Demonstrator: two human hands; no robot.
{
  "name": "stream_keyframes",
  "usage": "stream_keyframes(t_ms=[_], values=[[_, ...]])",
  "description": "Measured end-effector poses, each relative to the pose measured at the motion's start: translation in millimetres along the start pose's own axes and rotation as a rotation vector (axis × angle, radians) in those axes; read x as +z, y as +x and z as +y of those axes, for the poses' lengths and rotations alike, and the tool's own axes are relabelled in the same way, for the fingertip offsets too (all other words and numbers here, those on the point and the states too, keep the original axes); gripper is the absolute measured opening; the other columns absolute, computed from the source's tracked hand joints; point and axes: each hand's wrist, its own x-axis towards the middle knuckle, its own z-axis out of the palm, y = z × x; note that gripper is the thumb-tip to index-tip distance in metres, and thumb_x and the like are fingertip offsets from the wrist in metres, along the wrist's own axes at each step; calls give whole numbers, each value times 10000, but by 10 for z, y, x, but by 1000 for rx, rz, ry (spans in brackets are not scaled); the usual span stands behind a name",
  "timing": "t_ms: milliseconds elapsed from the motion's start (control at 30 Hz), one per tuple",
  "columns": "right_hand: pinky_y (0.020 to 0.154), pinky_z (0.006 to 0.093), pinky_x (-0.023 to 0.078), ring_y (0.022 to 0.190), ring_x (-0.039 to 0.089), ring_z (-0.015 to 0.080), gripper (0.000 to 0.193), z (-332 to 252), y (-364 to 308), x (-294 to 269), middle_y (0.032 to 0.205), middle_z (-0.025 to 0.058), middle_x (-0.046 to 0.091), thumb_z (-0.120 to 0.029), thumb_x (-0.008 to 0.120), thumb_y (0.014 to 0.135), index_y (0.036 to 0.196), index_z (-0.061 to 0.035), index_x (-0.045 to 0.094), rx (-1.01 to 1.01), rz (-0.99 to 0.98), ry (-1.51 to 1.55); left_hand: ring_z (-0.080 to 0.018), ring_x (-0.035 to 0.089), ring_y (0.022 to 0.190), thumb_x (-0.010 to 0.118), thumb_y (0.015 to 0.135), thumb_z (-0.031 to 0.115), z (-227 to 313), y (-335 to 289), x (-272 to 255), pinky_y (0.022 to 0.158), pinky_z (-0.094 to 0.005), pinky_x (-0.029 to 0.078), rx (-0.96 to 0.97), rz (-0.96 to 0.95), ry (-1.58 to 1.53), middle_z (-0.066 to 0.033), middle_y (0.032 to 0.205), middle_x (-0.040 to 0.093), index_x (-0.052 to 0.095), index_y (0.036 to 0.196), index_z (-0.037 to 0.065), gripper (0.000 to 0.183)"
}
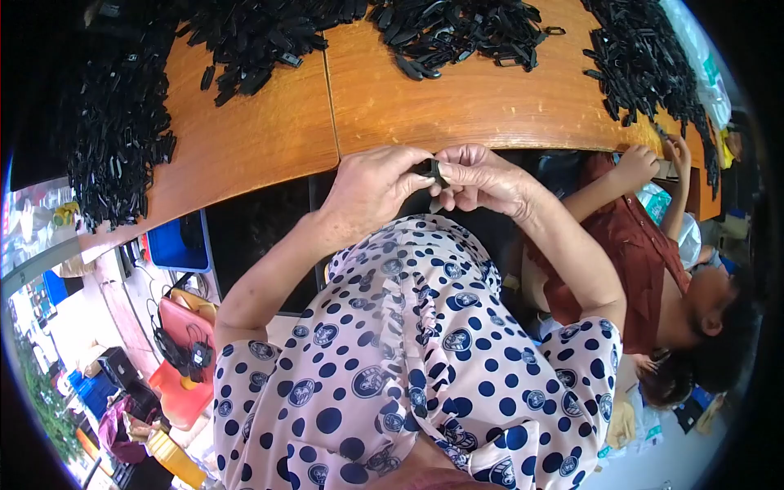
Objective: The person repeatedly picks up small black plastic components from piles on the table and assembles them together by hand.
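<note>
Just off the table's near edge, my left hand [369,193] and my right hand [488,181] meet at the fingertips. Between them is a small black plastic piece [433,169], pinched by thumb and fingers from both sides. My fingers cover most of it, so its full shape is hidden. Beyond my hands, similar black plastic pieces lie heaped on the brown wooden table [245,135]: one heap [457,33] straight ahead, another [261,41] to its left.
More black pieces form a heap [118,139] at the far left and another [641,61] at the right. A co-worker in a rust-brown shirt [645,269] sits close on my right, hands at the table edge. A blue bin [181,245] and red chair [184,327] stand left.
</note>
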Motion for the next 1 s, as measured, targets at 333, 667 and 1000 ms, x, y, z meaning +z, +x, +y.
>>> stream_keyframes(t_ms=[333,667,1000], values=[[470,211,460,778,626,238,454,71,55,229,997,129,587,-434,479,921,1137,-35,496,-460,-241,476,-9,440,602,580,903,222,-48,254,268,511,-135,351,-275,211,-1248,18,845,552,560,1160,16,330],[454,209,423,551,577,138,330,13,212,354,725,68,613,-347,501,930,855,-38,591,-417,135,484,-95,575,765,485,949,249,-109,355,321,684,-190,494,-282,275,-1306,-100,1103,583,535,1120,-5,310],[440,190,389,510,519,95,315,30,273,389,741,20,569,-365,517,926,903,-52,549,-516,251,304,-129,576,862,457,960,279,-215,318,261,674,-248,527,-295,104,-1427,-90,1088,568,534,1115,6,324]])
